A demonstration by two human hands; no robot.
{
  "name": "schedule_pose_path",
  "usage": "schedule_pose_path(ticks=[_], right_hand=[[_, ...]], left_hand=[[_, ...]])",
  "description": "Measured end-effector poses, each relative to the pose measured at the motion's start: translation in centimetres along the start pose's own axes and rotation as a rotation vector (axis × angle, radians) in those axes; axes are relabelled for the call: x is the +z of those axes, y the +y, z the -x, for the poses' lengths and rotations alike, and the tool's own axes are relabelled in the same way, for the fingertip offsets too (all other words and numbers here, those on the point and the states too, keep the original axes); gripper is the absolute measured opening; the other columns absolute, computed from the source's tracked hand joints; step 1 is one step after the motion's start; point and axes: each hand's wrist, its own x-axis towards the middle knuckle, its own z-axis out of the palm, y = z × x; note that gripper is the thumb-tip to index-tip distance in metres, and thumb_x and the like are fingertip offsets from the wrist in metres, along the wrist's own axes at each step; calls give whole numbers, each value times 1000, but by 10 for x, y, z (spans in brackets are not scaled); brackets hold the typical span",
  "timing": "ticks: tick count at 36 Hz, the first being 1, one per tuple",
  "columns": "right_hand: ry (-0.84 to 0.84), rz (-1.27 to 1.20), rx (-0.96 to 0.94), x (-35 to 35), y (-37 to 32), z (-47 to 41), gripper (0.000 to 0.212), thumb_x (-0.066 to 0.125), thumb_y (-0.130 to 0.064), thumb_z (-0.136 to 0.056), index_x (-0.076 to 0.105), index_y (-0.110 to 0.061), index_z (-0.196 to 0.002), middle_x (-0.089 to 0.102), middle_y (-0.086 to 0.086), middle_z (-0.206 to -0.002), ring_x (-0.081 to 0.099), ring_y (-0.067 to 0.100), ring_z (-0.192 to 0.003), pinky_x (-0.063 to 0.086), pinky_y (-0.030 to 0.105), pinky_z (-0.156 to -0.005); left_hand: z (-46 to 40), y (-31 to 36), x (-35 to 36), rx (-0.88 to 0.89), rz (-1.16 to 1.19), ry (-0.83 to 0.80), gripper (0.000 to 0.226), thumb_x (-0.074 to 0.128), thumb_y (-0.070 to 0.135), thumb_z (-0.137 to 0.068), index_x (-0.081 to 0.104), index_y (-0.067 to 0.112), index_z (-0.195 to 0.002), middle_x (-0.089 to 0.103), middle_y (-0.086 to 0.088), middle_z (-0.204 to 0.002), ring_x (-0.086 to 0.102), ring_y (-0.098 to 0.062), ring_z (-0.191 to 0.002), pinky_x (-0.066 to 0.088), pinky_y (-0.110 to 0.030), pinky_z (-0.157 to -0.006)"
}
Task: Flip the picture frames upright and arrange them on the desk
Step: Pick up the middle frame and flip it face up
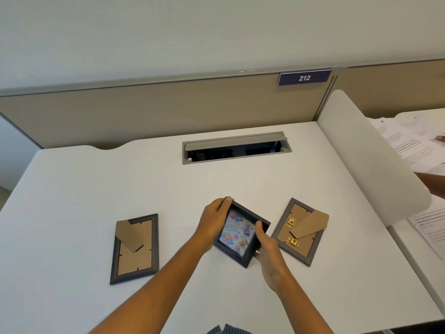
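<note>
A small dark picture frame (239, 233) with a colourful birthday picture faces me, tilted, held just above the white desk (72, 189). My left hand (214, 220) grips its upper left edge and my right hand (267, 244) holds its lower right side. A grey frame (134, 249) lies face down at the left, brown backing and stand flap up. Another grey frame (298, 231) lies face down at the right, with gold clips and its stand flap sticking out.
A grey cable hatch (236, 147) is open at the back of the desk. A beige partition (144, 109) with a "212" label (304, 77) stands behind. A white divider (368, 160) bounds the right side; papers (409, 143) and another person's arm (433, 186) lie beyond it.
</note>
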Motion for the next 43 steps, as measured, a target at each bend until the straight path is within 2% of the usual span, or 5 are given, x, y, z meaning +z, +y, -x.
schedule_pose_path(ticks=[13,18,22,31,43], right_hand=[[-21,499,-168,-37,-10,9,79,68,-71,-83,56,-29,-148,66,-7,-143,62,7,-126,52,15,-83],[4,851,-303,-76,-14,4,94,84,-53,-86,38,-27,-164,54,-8,-156,56,11,-137,49,28,-108],[-64,1056,-301,-113,-27,-1,105,85,-50,-87,21,-34,-169,41,-11,-166,42,12,-152,40,37,-123],[-254,1601,-269,-162,-73,-21,128,85,-8,-79,-3,-28,-170,3,-13,-173,28,28,-157,49,34,-114],[-491,2325,-554,-171,-89,-64,158,99,-37,-67,-23,-26,-167,-16,2,-179,-8,35,-165,7,57,-133]], left_hand=[[16,-15,3,77,-107,43,33,56,54,-103,53,40,-132,65,15,-124,71,-2,-100,59,-12,-70],[29,-36,2,70,-136,67,62,59,51,-102,38,29,-157,51,14,-143,54,-6,-124,51,-1,-65],[38,-54,1,47,-174,96,75,60,51,-101,27,27,-164,38,8,-165,40,-14,-149,41,-14,-101],[65,-93,12,42,-253,114,93,69,47,-96,12,28,-167,21,6,-174,24,-15,-159,26,-23,-116],[76,-120,27,38,-281,131,114,75,62,-85,1,35,-166,11,16,-173,14,-3,-157,20,-23,-122]])
